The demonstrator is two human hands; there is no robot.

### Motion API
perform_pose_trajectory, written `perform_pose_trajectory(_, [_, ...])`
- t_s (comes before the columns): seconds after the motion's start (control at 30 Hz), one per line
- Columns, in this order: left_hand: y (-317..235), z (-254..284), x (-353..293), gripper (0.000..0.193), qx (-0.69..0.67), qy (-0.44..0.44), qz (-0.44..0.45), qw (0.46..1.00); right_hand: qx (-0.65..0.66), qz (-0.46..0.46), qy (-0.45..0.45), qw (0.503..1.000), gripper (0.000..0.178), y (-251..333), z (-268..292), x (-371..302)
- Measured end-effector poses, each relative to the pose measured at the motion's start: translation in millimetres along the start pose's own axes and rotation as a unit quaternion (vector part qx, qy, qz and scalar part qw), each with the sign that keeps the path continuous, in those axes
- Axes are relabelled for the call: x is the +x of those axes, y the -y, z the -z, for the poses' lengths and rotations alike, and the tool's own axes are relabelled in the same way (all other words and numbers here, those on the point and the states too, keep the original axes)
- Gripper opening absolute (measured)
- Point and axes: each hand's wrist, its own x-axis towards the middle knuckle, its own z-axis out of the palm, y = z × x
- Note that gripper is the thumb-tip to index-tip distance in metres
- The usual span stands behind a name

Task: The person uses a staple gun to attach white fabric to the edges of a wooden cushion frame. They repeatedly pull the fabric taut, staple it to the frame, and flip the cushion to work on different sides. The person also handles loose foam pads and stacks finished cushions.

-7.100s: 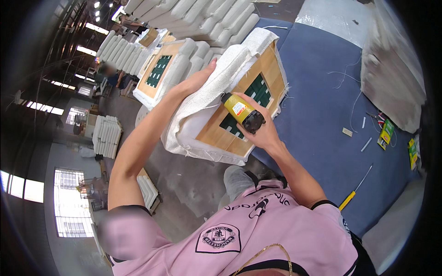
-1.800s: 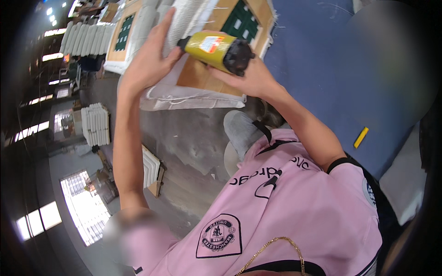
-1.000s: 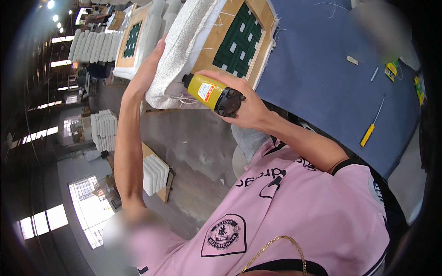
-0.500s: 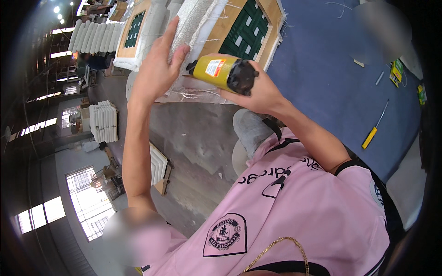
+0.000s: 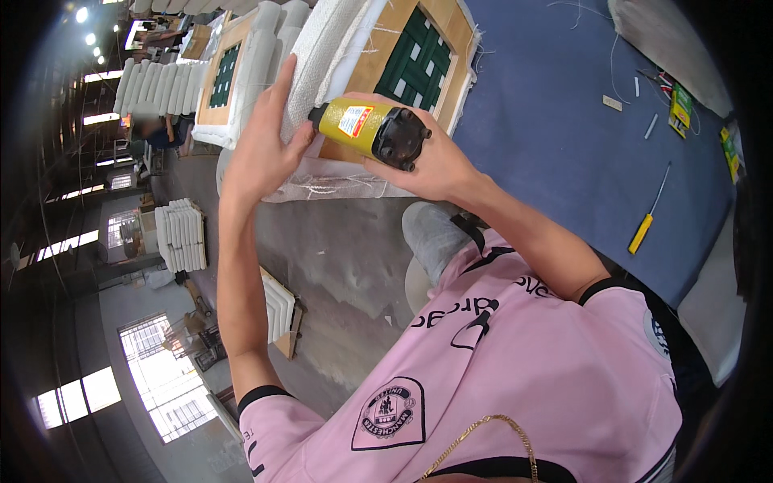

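Observation:
My right hand (image 5: 441, 165) is wrapped round a yellow staple gun (image 5: 342, 121) with a black bolted end cap. The gun's dark nose points left, close to the edge of an upholstered seat panel (image 5: 378, 74). That panel has a wooden frame, green woven webbing in its opening and off-white textured fabric over its side. Against this fabric side lies my left hand (image 5: 262, 145), fingers stretched out and thumb apart, near the gun's nose. Whether the nose touches the panel is hard to tell. Loose threads hang from the fabric edge.
A blue-covered table (image 5: 531, 145) on the right bears a yellow-handled screwdriver (image 5: 642, 233) and a green-yellow packet (image 5: 680, 109). Another webbed panel (image 5: 225, 80) stands beyond my left hand. White cushions (image 5: 181, 233) are stacked on the floor at left. A person (image 5: 157, 129) is in the background.
Both hands and the staple gun sit slightly further left in view, and the gun's nose is nearer my left thumb. The whole view has shifted a little.

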Motion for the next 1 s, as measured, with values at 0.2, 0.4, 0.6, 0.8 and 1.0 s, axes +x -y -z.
perform_pose_trajectory(0.2, [1.1,-0.3,4.2,0.099,0.012,-0.005,0.001,1.0,0.019,-0.04,-0.011,0.999,0.061,1.6,-5.6,-1.3])
perform_pose_trajectory(0.4, [-15.5,3.9,3.2,0.104,0.01,0.015,0.107,0.994,0.037,0.013,-0.006,0.999,0.068,-3.2,-13.5,-0.6])
perform_pose_trajectory(0.6, [39.6,25.1,-6.9,0.092,-0.296,0.048,0.096,0.949,-0.011,0.006,-0.01,1.0,0.069,-3.8,-18.3,-4.5])
perform_pose_trajectory(0.8, [66.9,-8.9,-17.2,0.077,-0.353,-0.004,0.167,0.921,-0.05,-0.007,0.009,0.999,0.066,-2.3,-19.0,2.3])
perform_pose_trajectory(1.0, [5.5,-13.1,-20.8,0.061,-0.007,-0.037,0.168,0.985,-0.114,0.057,0.003,0.992,0.064,-23.8,-10.5,3.0])
